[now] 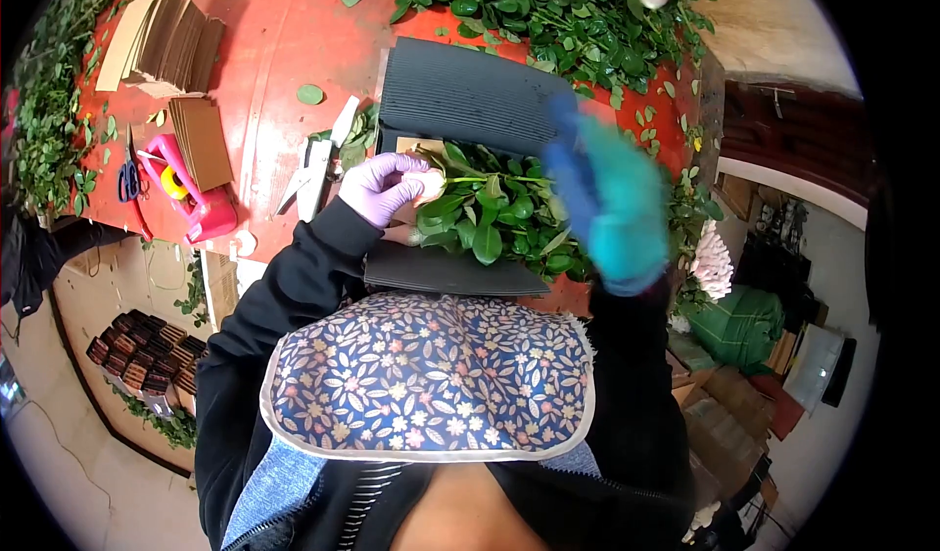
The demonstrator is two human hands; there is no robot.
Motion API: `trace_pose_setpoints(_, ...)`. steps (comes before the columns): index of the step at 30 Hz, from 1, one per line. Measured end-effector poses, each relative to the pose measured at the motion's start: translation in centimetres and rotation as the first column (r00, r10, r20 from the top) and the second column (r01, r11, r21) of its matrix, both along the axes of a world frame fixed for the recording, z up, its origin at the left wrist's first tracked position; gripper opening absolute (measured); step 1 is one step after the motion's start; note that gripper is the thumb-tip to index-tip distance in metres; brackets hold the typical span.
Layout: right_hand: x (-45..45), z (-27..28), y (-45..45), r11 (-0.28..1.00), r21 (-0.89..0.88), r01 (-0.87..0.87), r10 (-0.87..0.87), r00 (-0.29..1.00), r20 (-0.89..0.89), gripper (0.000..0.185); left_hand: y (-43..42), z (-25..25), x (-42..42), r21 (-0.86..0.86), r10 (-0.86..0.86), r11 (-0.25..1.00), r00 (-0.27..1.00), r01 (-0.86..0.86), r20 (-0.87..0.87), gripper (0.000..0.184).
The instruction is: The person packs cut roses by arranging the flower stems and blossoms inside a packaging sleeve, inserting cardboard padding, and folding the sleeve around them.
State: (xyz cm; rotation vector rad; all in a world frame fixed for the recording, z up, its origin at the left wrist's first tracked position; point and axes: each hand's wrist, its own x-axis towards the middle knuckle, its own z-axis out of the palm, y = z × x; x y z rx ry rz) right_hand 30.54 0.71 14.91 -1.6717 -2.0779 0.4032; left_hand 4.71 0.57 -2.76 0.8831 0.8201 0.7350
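My left hand (pixel 380 189), in a light purple glove, pinches a pale pink rose (pixel 429 186) by its bloom. Leafy green stems (pixel 490 213) stretch rightward from the bloom, across an opened black ribbed wrap. The wrap's upper flap (pixel 470 91) lies beyond the stems, and its lower flap (pixel 450 270) is nearest my body. A small piece of cardboard (pixel 419 146) shows behind the bloom. Over the right end of the stems is my right hand (pixel 617 204), in a teal and blue glove. Motion blurs its fingers, so their grip is unclear.
On the red table (pixel 279 52) are cardboard sheets (pixel 166 42), a pink tape dispenser (pixel 201 199), dark-handled scissors (pixel 129 179) and a white tool (pixel 318 164). Cut foliage (pixel 548 13) covers the far edge. Pale pink flowers (pixel 713 262) stand at the right.
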Motion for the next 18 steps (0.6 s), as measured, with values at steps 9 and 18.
trace_pose_setpoints(9,-2.9,-9.8,-1.6,0.843,-0.381,-0.379,0.480,0.851,0.215,0.026,-1.7,0.0,-0.5,0.230,-0.114,0.961,0.978,0.153,-0.173,0.019)
trace_pose_setpoints(18,-2.0,-8.4,0.2,0.967,-0.139,-0.214,0.243,0.939,0.245,0.028,1.7,0.9,-1.4,0.778,0.114,0.524,0.877,0.346,-0.467,0.033)
